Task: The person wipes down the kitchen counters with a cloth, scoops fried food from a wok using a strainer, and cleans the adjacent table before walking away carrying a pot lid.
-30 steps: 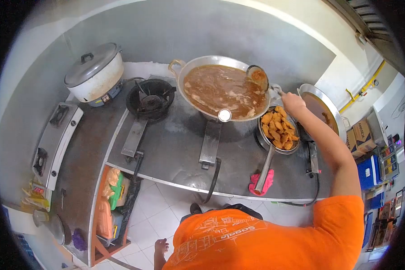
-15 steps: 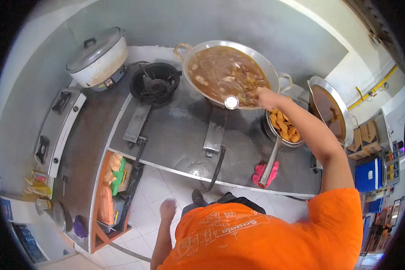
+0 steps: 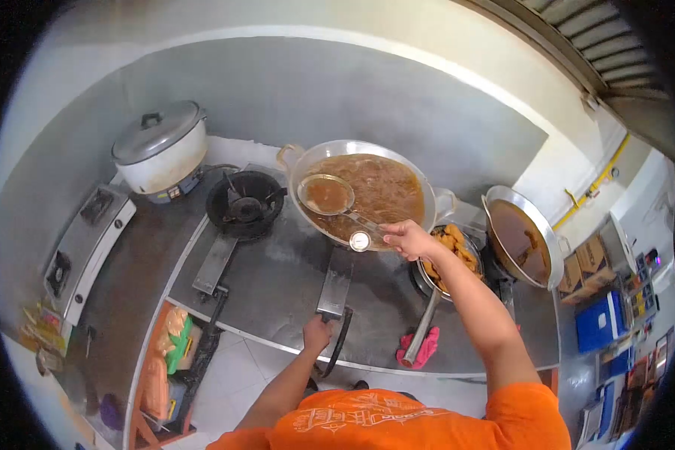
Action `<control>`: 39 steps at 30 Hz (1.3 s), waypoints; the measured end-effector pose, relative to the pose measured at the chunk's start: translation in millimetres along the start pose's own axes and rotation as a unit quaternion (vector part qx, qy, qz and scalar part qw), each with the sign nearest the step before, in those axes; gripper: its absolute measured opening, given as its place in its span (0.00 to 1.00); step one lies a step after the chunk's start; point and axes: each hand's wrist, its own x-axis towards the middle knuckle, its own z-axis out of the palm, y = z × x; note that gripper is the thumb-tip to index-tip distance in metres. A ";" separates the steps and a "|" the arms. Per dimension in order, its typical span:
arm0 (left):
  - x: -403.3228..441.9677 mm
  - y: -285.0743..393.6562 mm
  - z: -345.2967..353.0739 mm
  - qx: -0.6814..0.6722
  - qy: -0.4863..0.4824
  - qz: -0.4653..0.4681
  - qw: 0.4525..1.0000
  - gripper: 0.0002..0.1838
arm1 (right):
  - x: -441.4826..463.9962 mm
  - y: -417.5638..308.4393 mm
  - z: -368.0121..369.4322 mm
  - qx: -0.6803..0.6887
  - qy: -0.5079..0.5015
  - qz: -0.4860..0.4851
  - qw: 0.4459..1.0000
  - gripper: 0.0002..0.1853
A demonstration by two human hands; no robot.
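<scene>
Moved: against the earlier frame, the skimmer (image 3: 326,194) shows at the wok's left side, and the left hand (image 3: 316,335) has gone from above the floor to the front of the middle burner (image 3: 334,289).
Right hand: its fingers (image 3: 392,230) grasp the skimmer's handle by the end, arm stretched past the pan (image 3: 423,330); the long handle probably keeps skin off hot oil (image 3: 386,184).
Skimmer: bowl over the oil inside the wok (image 3: 430,204), roughly level; whether it dips under the surface is hard to tell.
Left hand: curled at the burner's front end, seemingly at the control; how firm its grip is, I cannot tell, as the fingers hide the contact.
Dial: the thermometer (image 3: 359,241) sits at the near rim, presumably so it reads easily from the front.
Pan: fried pieces (image 3: 457,251) lie in it just beside the wok, a short carry.
Cloth: the pink cloth (image 3: 426,349) lies under the pan's handle end, perhaps for padding or heat.
Second wok: the right-hand wok (image 3: 514,197) stands tilted beyond the pan.
</scene>
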 end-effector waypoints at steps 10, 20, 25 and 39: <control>-44.7 99.2 -13.0 0.437 0.040 0.151 0.886 0.19 | -7.0 4.9 -2.9 0.024 0.061 0.000 0.998 0.23; -48.7 234.5 157.2 -0.067 -0.437 -0.249 0.862 0.18 | -50.9 54.0 -67.1 -0.114 0.145 -0.101 0.978 0.24; -10.6 207.3 205.2 -0.078 -0.444 -0.294 0.843 0.10 | -85.8 101.4 -129.1 -0.092 0.148 -0.107 0.979 0.24; -153.3 213.4 169.9 -0.091 -0.313 -0.208 0.922 0.11 | -265.3 194.2 -231.7 -0.308 0.316 -0.152 0.885 0.26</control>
